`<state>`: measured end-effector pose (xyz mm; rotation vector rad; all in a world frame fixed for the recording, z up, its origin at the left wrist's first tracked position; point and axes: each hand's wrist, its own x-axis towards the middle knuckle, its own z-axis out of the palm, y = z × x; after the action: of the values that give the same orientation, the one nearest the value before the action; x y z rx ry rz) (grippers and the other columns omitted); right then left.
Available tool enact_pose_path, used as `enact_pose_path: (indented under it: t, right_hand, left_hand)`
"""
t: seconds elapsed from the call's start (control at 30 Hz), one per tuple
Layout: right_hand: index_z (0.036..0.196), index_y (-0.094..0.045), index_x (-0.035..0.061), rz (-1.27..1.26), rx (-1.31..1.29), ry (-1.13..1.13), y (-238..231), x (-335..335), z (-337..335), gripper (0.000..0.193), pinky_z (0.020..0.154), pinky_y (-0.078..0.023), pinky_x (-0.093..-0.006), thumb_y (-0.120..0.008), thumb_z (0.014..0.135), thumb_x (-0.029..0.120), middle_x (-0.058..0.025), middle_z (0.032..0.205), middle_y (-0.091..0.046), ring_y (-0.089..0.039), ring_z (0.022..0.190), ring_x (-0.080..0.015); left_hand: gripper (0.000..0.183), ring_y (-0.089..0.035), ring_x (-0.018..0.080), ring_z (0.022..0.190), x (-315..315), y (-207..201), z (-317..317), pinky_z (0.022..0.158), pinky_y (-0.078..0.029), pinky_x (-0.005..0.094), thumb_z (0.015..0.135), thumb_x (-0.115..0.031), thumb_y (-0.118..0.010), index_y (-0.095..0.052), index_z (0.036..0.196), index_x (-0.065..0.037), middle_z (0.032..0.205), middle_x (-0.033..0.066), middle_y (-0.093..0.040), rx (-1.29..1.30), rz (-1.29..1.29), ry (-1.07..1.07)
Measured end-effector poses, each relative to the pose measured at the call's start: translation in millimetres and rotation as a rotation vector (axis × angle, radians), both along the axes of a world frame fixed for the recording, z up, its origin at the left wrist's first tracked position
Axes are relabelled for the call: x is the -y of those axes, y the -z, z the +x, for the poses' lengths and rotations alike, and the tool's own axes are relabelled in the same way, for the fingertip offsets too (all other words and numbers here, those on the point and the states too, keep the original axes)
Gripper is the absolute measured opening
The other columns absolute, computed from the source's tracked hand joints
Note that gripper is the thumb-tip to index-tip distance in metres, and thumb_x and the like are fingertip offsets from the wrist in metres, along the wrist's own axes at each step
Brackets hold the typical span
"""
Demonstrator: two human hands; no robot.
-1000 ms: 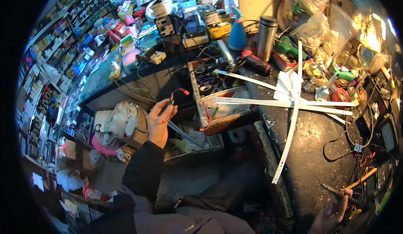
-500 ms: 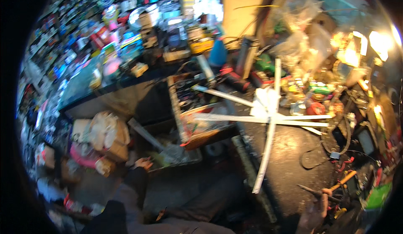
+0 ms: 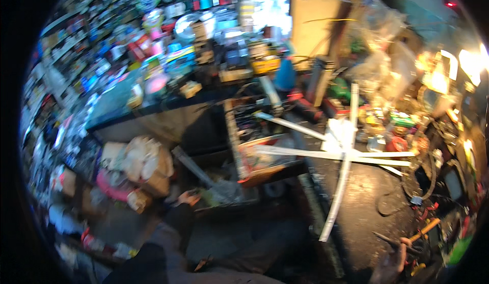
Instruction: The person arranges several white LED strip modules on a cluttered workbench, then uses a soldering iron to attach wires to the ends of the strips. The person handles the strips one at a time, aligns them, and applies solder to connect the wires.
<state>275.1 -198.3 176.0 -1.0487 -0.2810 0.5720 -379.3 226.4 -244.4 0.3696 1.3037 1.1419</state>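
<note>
My left hand (image 3: 188, 198) hangs low beside the edge of an open bin (image 3: 237, 204) with clear plastic in it. Its fingers look loosely apart, though blurred, and I see nothing in them. At the bench's lower right, my right hand (image 3: 391, 264) is closed round a dark pointed tool (image 3: 388, 238), its tip to the left; blur hides its exact kind. An orange handle (image 3: 426, 229) lies just past the thumb, and I cannot tell whether it belongs to that tool. Long white strips (image 3: 336, 197) cross one another on the dark bench (image 3: 362, 202), beside a white square piece (image 3: 335, 133).
A wooden drawer (image 3: 272, 176) full of small parts juts out left of the strips. Cables and tools crowd the bench's right side near a bright lamp (image 3: 471, 65). A cardboard box (image 3: 162, 169) stands at left. Behind are a blue bottle (image 3: 285, 75) and packed shelves.
The whole view has shifted, so the scene sits further right and slightly lower. Both hands keep about the same places relative to the bin and the bench, and the strips lie as before.
</note>
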Motion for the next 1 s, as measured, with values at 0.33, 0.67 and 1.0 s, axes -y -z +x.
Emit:
enact_pose_path:
  t: [0.33, 0.67, 1.0]
  right_hand:
    - [0.131, -0.063, 0.0083, -0.015, 0.048, 0.107, -0.3, -3.8, 6.7, 0.024, 0.057, -0.048, -0.0279, -0.063, 0.111, 0.022, -0.0055, 0.102, -0.072, -0.057, 0.068, -0.0099]
    - [0.117, -0.060, 0.0049, 0.015, 0.123, 0.072, -37.9, -18.8, -12.3, 0.021, 0.045, -0.041, -0.0238, -0.071, 0.105, 0.019, -0.0078, 0.081, -0.068, -0.052, 0.052, -0.0104]
    - [0.114, -0.065, 0.0020, 0.097, 0.065, 0.009, -39.5, -14.5, -14.0, 0.024, 0.045, -0.044, -0.0246, -0.076, 0.102, 0.019, -0.0092, 0.082, -0.069, -0.057, 0.056, -0.0139]
  left_hand:
    - [0.065, -0.065, 0.0389, 0.127, -7.5, -13.7, 6.7, 0.090, -0.058, 0.0652, 0.100, -0.001, -0.073, -0.049, 0.157, -0.021, 0.146, 0.0097, -0.063, -0.499, -0.126, 0.068]
    - [0.013, -0.071, 0.0147, 0.106, -22.4, -371.7, 230.0, 0.092, -0.059, 0.0314, 0.109, -0.003, -0.060, -0.071, 0.116, -0.002, 0.117, 0.0057, -0.073, -0.390, 0.895, 0.369]
    - [0.036, -0.076, 0.0177, 0.077, 65.4, -464.0, 475.2, 0.066, -0.057, 0.0349, 0.095, -0.025, -0.085, -0.069, 0.114, 0.001, 0.087, 0.0123, -0.078, -0.734, 0.907, 1.056]
